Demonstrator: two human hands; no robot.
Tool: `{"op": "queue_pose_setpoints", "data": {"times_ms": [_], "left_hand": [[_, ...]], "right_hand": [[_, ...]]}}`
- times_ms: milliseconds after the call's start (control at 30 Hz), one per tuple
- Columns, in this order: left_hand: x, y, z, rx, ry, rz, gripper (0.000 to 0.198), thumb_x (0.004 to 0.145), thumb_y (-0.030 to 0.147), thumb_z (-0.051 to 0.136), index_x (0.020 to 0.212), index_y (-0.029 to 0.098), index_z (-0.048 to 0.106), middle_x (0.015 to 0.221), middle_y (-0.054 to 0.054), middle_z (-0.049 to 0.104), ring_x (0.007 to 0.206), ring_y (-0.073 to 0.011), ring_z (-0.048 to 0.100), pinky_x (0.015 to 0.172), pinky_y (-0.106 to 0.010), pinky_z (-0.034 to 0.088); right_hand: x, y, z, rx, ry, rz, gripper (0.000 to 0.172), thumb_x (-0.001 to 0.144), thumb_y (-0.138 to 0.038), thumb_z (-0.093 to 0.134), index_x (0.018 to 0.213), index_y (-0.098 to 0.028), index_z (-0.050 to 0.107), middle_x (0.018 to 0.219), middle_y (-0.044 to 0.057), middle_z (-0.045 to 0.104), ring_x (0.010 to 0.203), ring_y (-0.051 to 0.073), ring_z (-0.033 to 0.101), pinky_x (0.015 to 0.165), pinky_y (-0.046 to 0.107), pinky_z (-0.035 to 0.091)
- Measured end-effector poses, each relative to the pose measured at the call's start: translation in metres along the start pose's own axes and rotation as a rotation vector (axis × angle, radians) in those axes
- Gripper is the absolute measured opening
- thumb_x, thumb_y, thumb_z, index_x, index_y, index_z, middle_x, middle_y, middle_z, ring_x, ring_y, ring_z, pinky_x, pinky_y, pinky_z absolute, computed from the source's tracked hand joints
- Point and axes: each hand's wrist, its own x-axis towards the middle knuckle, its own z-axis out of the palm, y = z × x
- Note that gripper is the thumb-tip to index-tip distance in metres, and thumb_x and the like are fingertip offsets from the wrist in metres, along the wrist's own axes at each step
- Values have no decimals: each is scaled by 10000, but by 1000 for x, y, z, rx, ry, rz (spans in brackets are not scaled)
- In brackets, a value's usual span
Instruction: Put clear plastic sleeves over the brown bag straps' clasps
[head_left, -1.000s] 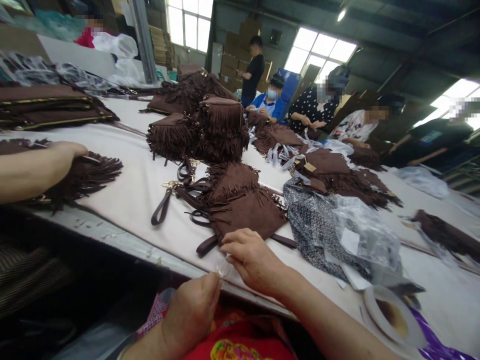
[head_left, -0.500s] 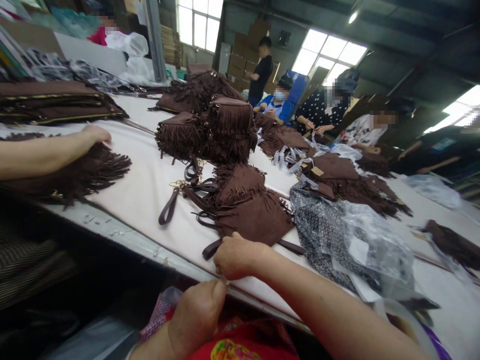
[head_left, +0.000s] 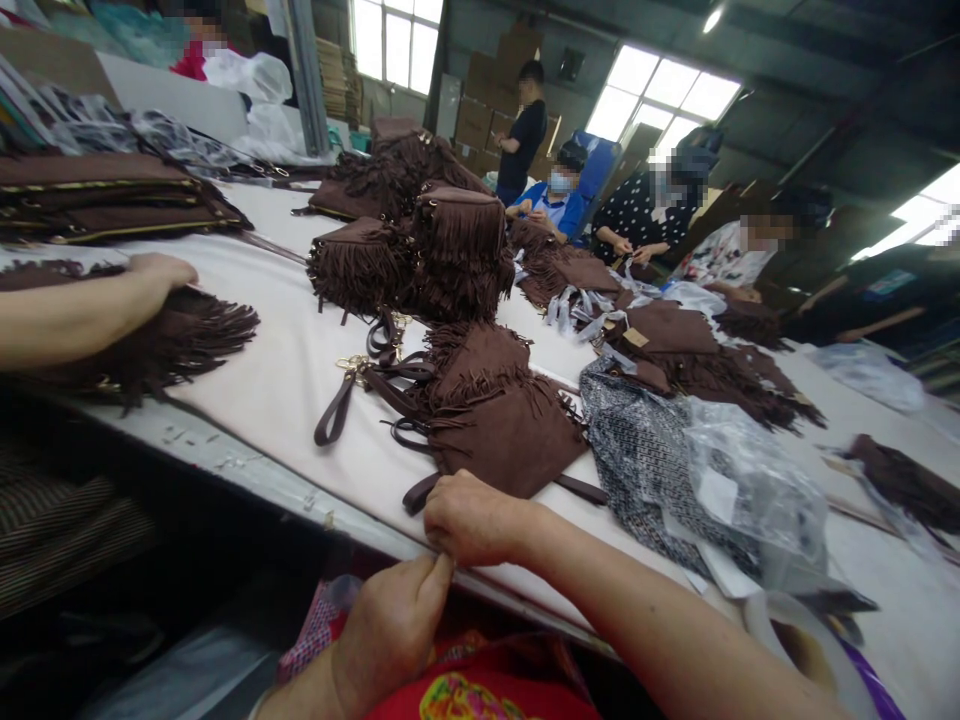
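Note:
My left hand [head_left: 397, 615] is closed in front of the table's near edge, its thumb pressed against the fingers. My right hand [head_left: 471, 520] is also closed, fingers curled, meeting the left fingertips at the edge. Whatever lies between the fingers is too small or hidden to make out. Just beyond my right hand lies a flat brown fringed bag [head_left: 502, 440]. A dark wrist strap loop [head_left: 421, 494] sticks out beside its knuckles. Several more wrist straps [head_left: 336, 410] with gold clasps lie farther left on the cloth.
Stacked brown fringed bags [head_left: 459, 250] stand behind. A co-worker's arm [head_left: 90, 310] rests over fringed material [head_left: 187, 335] at left. On the right lie grey knitted fabric [head_left: 637, 460], clear plastic bags [head_left: 757, 480] and a tape roll [head_left: 795, 640]. Several people work across the table.
My two hands stay together at the table edge, with only a slight shift in the fingers. The co-worker's hand at left has moved a little to the left.

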Motion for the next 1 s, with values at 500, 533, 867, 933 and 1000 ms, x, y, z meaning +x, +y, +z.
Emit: {"op": "queue_pose_setpoints", "data": {"times_ms": [500,533,867,933,1000], "left_hand": [[1,3,1,-194,-79,-340,259,926,178,384,737,186,562,635,-31,587,580,-151,590,572,-250,437],[1,3,0,-234,-96,-394,261,934,202,381,745,187,561,649,-31,595,598,-151,595,586,-250,434],[27,10,-18,-815,-232,-995,290,879,384,467,686,196,576,615,8,621,577,-139,557,557,-233,401],[31,11,-18,-898,-242,-1083,290,839,392,504,648,187,576,560,17,593,523,-129,519,506,-224,366],[33,10,-14,-992,-260,-1138,319,813,421,522,619,174,576,514,25,552,474,-112,467,467,-214,324]], "right_hand": [[-37,4,33,279,439,-73,100,848,-142,526,765,-175,573,816,35,645,882,163,563,846,309,389],[-38,4,34,278,452,-88,98,847,-141,523,767,-176,567,823,36,646,886,163,563,849,313,387],[-56,-13,47,109,563,-97,91,866,-171,496,915,-170,573,957,55,663,1078,204,510,928,392,329],[-60,-17,53,51,588,-83,112,888,-180,481,932,-167,584,979,63,665,1103,213,501,951,407,319],[-65,-19,59,-19,609,-88,141,903,-175,472,964,-164,598,1006,70,671,1134,221,491,979,419,304]]}}
